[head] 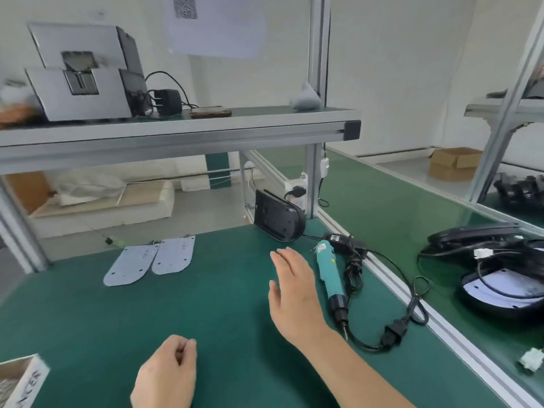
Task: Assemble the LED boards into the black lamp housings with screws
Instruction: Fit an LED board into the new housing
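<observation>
Bench with green mat (88, 319), seen from the worker's side.

- LED boards: two pale boards, left one (129, 265) and right one (173, 254), flat on the mat, edges touching, near the far edge, well apart from both hands.
- Black lamp housing (278, 214): stands tilted at the far corner of the mat, by the frame post and the wall socket, beyond the right hand.
- Second housing (500, 293): on the neighbouring bench to the right, open side up, a white board showing inside, black wires across it. A third dark housing (474, 234) lies behind it.
- Electric screwdriver (329, 275): teal body, lying on the mat, bit pointing toward the worker, just right of the right hand. Its black cable (412, 307) loops along the bench rail.
- Right hand (294, 290): fingers straight and spread, gripping nothing, held beside the screwdriver without touching it.
- Left hand (164, 375): fingers curled in, thumb against forefinger; whether something small sits inside, I cannot tell.
- White box (17, 381): at the near left corner, blurred, contents unclear.
- Upper shelf (176, 128): holds grey metal cases, a plug adapter and a phone.
</observation>
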The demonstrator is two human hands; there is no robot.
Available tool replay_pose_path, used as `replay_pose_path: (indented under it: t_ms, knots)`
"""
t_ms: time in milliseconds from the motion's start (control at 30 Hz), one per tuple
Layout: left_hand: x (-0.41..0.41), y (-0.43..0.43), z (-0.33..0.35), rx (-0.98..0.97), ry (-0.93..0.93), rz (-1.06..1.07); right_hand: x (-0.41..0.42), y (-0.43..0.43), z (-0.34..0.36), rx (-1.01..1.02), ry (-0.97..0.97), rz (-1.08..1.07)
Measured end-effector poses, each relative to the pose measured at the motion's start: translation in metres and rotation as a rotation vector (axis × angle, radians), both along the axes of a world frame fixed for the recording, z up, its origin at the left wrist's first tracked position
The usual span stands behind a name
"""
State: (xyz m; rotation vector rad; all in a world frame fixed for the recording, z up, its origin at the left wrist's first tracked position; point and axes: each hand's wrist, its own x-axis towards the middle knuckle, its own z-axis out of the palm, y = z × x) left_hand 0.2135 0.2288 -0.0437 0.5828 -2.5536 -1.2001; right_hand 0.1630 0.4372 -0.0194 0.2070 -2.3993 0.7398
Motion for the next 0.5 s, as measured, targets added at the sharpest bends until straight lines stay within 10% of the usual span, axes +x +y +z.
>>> replay_pose_path:
  t_ms: [500]
  knots:
    - [-0.144,0.110,0.081,0.128,0.076,-0.376,-0.057,-0.023,-0.040,-0.254,-0.366,-0.020]
